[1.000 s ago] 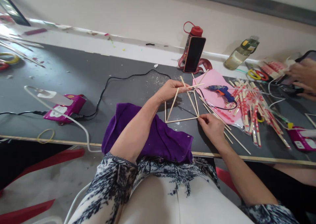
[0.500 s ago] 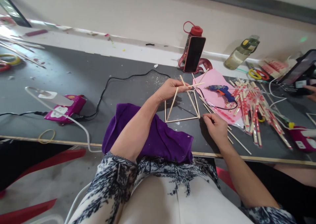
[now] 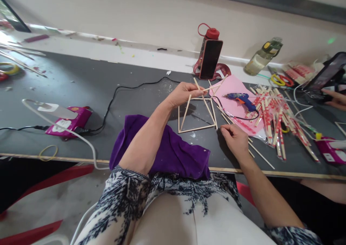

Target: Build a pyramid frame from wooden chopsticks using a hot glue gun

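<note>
My left hand (image 3: 186, 93) pinches crossed thin sticks at the top of a wooden stick frame (image 3: 197, 128). The frame has a four-sided base on the table, and slanting sticks rise from its corners. My right hand (image 3: 234, 138) is closed just beside the frame's near right corner, thumb against the fingers; whatever it may hold is hidden. Several loose sticks (image 3: 262, 157) lie under and beyond this hand. A blue glue gun (image 3: 244, 100) rests on a pink sheet (image 3: 223, 90) to the right of the frame.
Wrapped chopsticks (image 3: 279, 117) are heaped at right. A purple towel (image 3: 178, 151) covers the near table edge. Behind stand a phone (image 3: 211, 59) against a red-capped bottle and a green bottle (image 3: 262, 59). A pink power strip (image 3: 71, 120) is at left; another person's hand (image 3: 336, 99) is far right.
The view shifts slightly, so most things sit a little further left. My left hand keeps its grip on the stick frame; my right hand stays closed by the near right corner.
</note>
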